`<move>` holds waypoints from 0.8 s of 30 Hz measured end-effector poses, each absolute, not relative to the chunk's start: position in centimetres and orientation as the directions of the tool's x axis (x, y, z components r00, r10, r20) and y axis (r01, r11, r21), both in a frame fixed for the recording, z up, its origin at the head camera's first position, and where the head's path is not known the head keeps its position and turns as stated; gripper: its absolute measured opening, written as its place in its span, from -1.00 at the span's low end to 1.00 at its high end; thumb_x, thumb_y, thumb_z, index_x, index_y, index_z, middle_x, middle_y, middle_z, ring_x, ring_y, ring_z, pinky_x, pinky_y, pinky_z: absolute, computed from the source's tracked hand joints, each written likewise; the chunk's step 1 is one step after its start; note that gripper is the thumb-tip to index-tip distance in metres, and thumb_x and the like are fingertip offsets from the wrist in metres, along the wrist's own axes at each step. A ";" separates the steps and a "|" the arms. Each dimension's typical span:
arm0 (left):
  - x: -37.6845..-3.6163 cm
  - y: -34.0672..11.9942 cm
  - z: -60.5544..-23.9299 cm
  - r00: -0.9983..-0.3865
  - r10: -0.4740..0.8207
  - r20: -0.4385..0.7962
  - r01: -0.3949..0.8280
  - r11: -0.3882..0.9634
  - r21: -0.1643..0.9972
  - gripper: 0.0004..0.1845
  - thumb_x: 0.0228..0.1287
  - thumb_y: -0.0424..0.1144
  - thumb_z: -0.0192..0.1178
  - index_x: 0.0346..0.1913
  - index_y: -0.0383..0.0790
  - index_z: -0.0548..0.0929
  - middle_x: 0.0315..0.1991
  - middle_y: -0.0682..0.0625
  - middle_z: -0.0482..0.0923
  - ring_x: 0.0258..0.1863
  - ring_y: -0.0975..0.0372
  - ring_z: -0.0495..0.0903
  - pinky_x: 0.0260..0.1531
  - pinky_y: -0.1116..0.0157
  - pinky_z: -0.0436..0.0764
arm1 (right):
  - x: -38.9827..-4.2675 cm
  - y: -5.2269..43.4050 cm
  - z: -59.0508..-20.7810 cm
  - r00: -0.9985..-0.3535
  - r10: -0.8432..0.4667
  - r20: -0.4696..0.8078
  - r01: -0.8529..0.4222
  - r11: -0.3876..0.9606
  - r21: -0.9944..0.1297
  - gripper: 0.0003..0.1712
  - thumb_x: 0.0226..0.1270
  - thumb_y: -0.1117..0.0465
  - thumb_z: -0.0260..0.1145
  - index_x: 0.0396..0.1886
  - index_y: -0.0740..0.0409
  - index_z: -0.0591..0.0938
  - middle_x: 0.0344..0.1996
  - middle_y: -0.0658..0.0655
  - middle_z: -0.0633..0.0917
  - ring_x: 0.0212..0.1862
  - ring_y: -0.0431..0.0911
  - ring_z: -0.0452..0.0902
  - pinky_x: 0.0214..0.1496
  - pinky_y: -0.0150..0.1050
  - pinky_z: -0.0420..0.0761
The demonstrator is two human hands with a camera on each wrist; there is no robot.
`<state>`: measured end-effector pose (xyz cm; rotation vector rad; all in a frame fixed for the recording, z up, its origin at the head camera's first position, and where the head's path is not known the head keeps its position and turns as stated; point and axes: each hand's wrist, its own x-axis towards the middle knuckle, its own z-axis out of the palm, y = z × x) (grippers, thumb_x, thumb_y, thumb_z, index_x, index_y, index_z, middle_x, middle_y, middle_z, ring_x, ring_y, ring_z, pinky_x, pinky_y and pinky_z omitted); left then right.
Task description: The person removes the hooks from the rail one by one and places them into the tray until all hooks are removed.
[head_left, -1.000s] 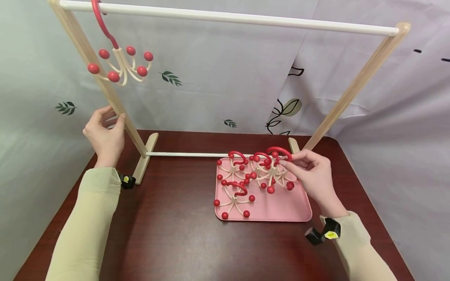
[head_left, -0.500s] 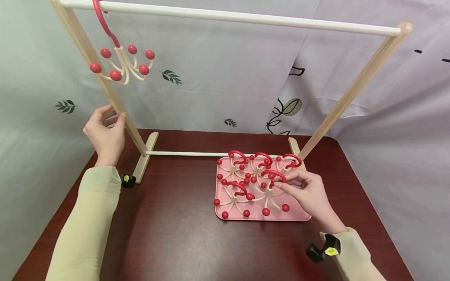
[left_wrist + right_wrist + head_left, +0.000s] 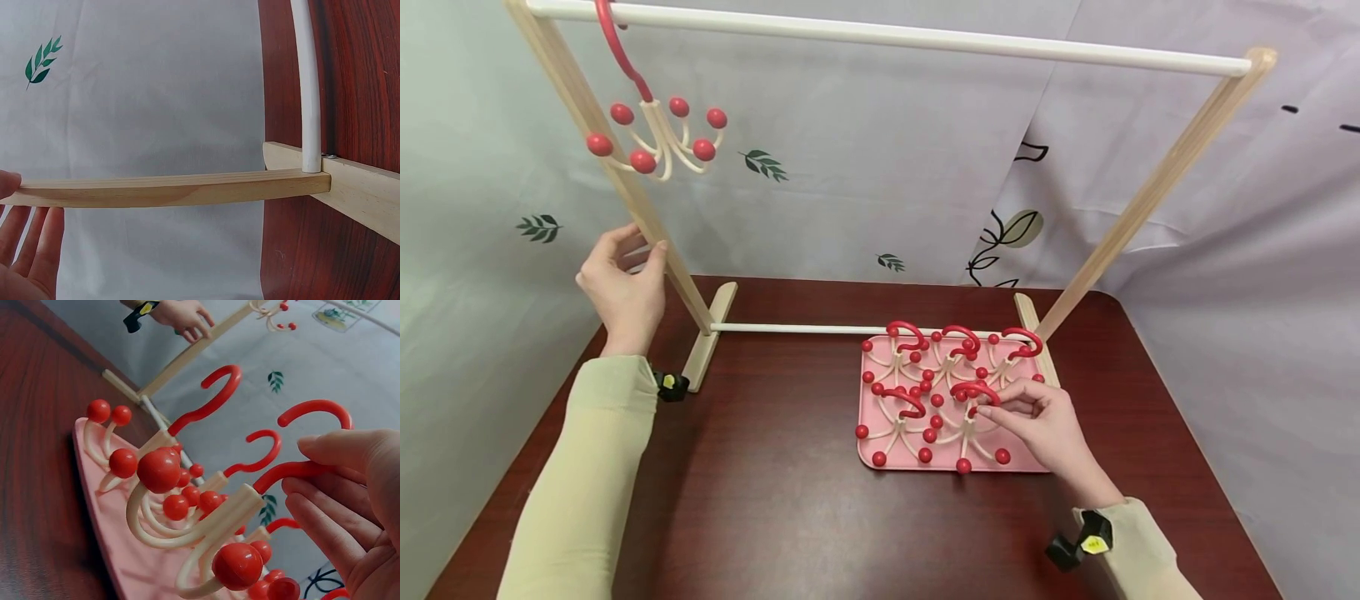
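Note:
My right hand [image 3: 1048, 429] pinches the red hook of a cream claw hanger with red ball tips [image 3: 968, 429] between thumb and fingers. That hanger stands upright at the front right of the pink tray [image 3: 940, 464]. In the right wrist view, the pinched red hook [image 3: 315, 412] curls up above the thumb, with the balls below. At the left, my left hand [image 3: 628, 287] grips the wooden post [image 3: 679, 271] of a rack, thumb on one side and fingers on the other. From the rack's white top rail [image 3: 880, 33] hangs a matching hanger [image 3: 658, 137] near the left end.
Several more hangers share the tray, such as the front left one [image 3: 901, 429] and the back left one [image 3: 898, 358], close together. A thin white lower bar [image 3: 805, 329] runs behind the tray. The right post [image 3: 1150, 196] rises at the tray's back right.
My right hand has brought the pinched hanger from the tray's back right toward its front, and lowered it. The back right hanger shows more plainly now. My left hand has stayed on the post.

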<state>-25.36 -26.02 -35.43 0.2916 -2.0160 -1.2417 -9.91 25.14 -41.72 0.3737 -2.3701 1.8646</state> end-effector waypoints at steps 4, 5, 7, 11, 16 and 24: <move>-25.4 -26.1 -35.4 -0.702 -0.538 0.467 0.176 0.504 0.846 -0.65 0.34 -0.09 0.37 0.16 0.13 0.72 0.03 0.10 0.72 -0.13 0.37 0.70 -0.05 0.43 0.64 | -9.9 25.0 -42.5 -0.966 -0.126 0.224 -0.248 0.219 -0.944 -0.79 0.17 0.49 0.52 -0.23 0.49 0.68 -0.27 0.36 0.77 -0.22 -0.05 0.78 -0.14 -0.26 0.72; -25.4 -26.1 -35.5 -0.701 -0.538 0.467 0.176 0.504 0.845 -0.65 0.34 -0.10 0.37 0.16 0.13 0.72 0.03 0.10 0.72 -0.13 0.37 0.70 -0.05 0.43 0.64 | -10.0 25.0 -42.6 -0.967 -0.124 0.223 -0.246 0.223 -0.943 -0.79 0.17 0.48 0.52 -0.23 0.48 0.69 -0.27 0.34 0.77 -0.23 -0.06 0.78 -0.14 -0.26 0.72; -25.4 -26.1 -35.5 -0.701 -0.538 0.467 0.175 0.506 0.845 -0.65 0.34 -0.09 0.37 0.16 0.13 0.72 0.03 0.10 0.72 -0.13 0.37 0.70 -0.05 0.42 0.64 | -10.0 25.0 -42.8 -0.968 -0.120 0.220 -0.242 0.229 -0.943 -0.80 0.18 0.47 0.52 -0.22 0.45 0.70 -0.28 0.30 0.78 -0.23 -0.08 0.78 -0.14 -0.28 0.72; -25.4 -26.0 -35.4 -0.702 -0.539 0.466 0.168 0.510 0.844 -0.65 0.34 -0.08 0.37 0.17 0.14 0.72 0.04 0.10 0.72 -0.11 0.35 0.71 -0.03 0.41 0.64 | -10.0 25.1 -43.1 -0.972 -0.104 0.209 -0.228 0.236 -0.945 -0.80 0.18 0.45 0.53 -0.22 0.42 0.71 -0.28 0.30 0.78 -0.23 -0.10 0.77 -0.14 -0.29 0.72; -25.3 -25.9 -35.4 -0.698 -0.536 0.475 0.175 0.516 0.839 -0.66 0.34 -0.09 0.36 0.17 0.14 0.72 0.04 0.10 0.72 -0.12 0.36 0.71 -0.04 0.41 0.64 | -10.2 25.2 -43.5 -0.973 -0.084 0.213 -0.227 0.241 -0.944 -0.83 0.18 0.46 0.53 -0.24 0.38 0.72 -0.28 0.31 0.78 -0.24 -0.12 0.77 -0.15 -0.29 0.72; -25.2 -25.9 -35.3 -0.698 -0.535 0.477 0.182 0.510 0.840 -0.66 0.34 -0.09 0.37 0.16 0.13 0.73 0.03 0.10 0.73 -0.14 0.37 0.70 -0.05 0.42 0.64 | -10.1 25.4 -43.9 -0.971 -0.083 0.223 -0.236 0.220 -0.947 -0.82 0.15 0.49 0.53 -0.26 0.40 0.71 -0.26 0.46 0.74 -0.22 -0.06 0.78 -0.15 -0.29 0.72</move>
